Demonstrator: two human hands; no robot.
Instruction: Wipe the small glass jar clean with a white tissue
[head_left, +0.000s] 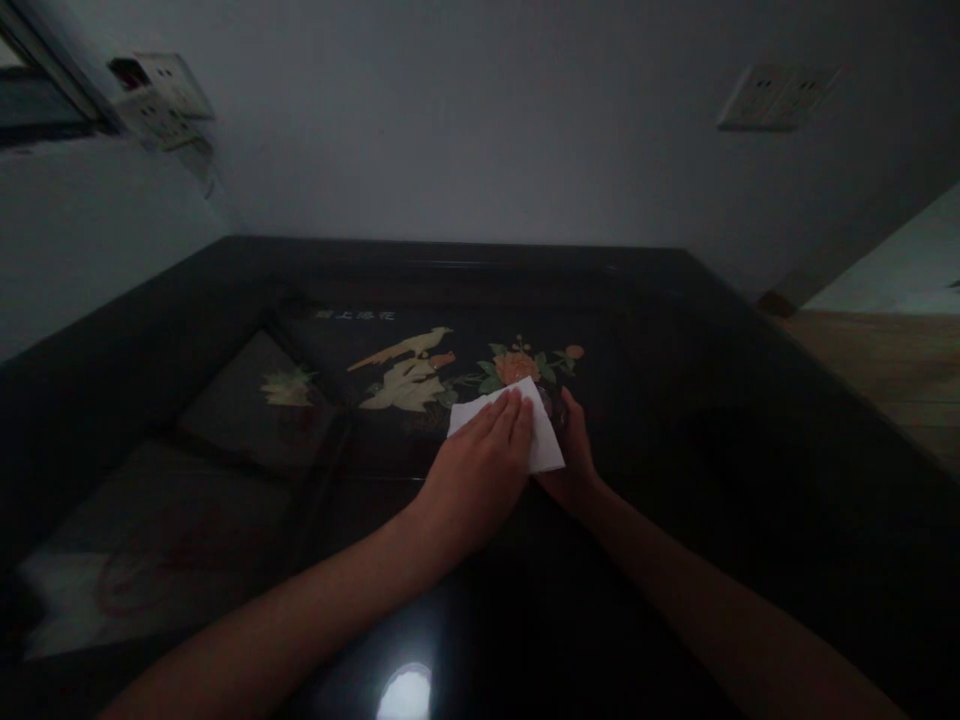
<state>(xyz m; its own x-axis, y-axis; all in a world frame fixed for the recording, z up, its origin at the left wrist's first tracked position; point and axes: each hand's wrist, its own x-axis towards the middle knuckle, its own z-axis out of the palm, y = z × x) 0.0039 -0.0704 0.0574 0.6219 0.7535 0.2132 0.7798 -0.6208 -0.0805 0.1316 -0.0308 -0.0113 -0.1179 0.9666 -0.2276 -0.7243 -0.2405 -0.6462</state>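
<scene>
A white tissue (546,452) lies on a glossy black table (750,480) that has an inlaid picture of birds and flowers (420,372). My left hand (480,470) lies flat on the tissue, fingers stretched out and close together. My right hand (574,450) is at the tissue's right edge, partly under it and behind the left hand. Its fingers point forward. Whether it grips the tissue is hidden.
The table stands in a room corner against grey walls. Wall sockets (161,100) sit on the left wall and another socket plate (776,97) on the back wall. Wooden floor (892,370) shows to the right. A light reflection (405,692) shines near the table's front.
</scene>
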